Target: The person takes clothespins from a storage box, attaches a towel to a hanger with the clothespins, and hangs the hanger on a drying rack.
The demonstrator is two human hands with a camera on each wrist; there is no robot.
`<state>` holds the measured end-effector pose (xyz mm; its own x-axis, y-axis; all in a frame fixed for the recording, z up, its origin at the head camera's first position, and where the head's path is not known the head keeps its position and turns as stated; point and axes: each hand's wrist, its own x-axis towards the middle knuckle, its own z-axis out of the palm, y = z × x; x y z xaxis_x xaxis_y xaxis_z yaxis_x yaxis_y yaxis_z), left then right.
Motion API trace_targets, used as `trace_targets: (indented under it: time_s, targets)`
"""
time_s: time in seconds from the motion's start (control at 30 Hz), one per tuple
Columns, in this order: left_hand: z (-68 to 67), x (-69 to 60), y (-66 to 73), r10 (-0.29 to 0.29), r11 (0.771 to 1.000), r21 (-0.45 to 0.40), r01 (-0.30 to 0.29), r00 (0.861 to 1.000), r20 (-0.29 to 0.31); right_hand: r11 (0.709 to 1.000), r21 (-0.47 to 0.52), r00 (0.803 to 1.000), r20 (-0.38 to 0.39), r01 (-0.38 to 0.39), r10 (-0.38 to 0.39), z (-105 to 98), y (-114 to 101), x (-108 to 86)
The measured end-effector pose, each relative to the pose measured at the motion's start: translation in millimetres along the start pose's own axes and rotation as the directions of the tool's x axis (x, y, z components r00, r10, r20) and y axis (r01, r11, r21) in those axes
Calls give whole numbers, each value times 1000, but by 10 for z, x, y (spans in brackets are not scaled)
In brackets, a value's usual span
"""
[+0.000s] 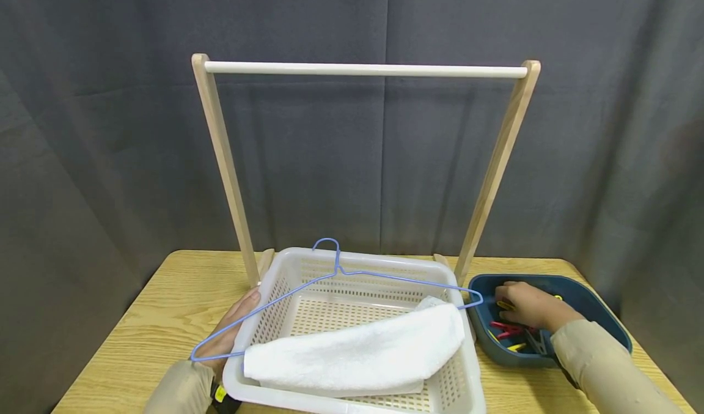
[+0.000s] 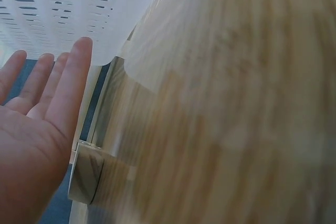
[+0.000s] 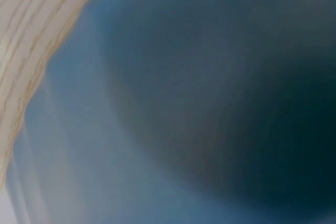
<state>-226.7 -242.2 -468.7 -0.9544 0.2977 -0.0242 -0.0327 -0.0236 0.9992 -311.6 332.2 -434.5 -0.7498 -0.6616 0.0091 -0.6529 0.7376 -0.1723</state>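
Note:
My left hand (image 1: 231, 325) lies along the left side of the white perforated basket (image 1: 316, 252). Its fingers are straight in the left wrist view, palm showing (image 2: 37, 129). A blue wire hanger (image 1: 291, 292) lies across the basket, its left end passing over that hand. Over the hanger's lower bar hangs a folded white towel (image 1: 357, 353). On the right, my right hand (image 1: 528, 304) reaches down into a dark blue bin (image 1: 596, 316) of clothespins, among them a red one (image 1: 507, 329). A yellow piece shows by its fingers; the fingertips are hidden. The right wrist view is mostly blurred bin wall.
Behind the basket stands a wooden rack with a white rail (image 1: 363, 69), its left post (image 1: 225, 157) and right post (image 1: 500, 157) leaning outward at the top. Everything stands on a wood-grain table (image 1: 143, 316). A grey curtain (image 1: 330, 157) hangs behind.

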Motion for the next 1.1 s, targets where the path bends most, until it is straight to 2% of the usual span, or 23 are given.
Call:
trace_targets:
  time_s: [0.27, 0.67, 0.87, 1.1]
  targets:
    - [-8, -9, 8, -8, 1000, 9, 8, 1000, -20, 1000, -4, 1000, -16, 1, -1, -4, 19, -11]
    - [-23, -10, 13, 16, 999, 42, -16, 1000, -6, 996, 55, 997, -4, -71, 71, -46, 3, -42]
    - [-36, -8, 49, 12, 999, 43, -12, 1000, -10, 997, 52, 999, -18, -49, 50, -126, 0, -8]
    - [-60, 17, 94, 29, 997, 64, -29, 1000, -1, 994, 52, 996, -4, -94, 94, -249, -35, 43]
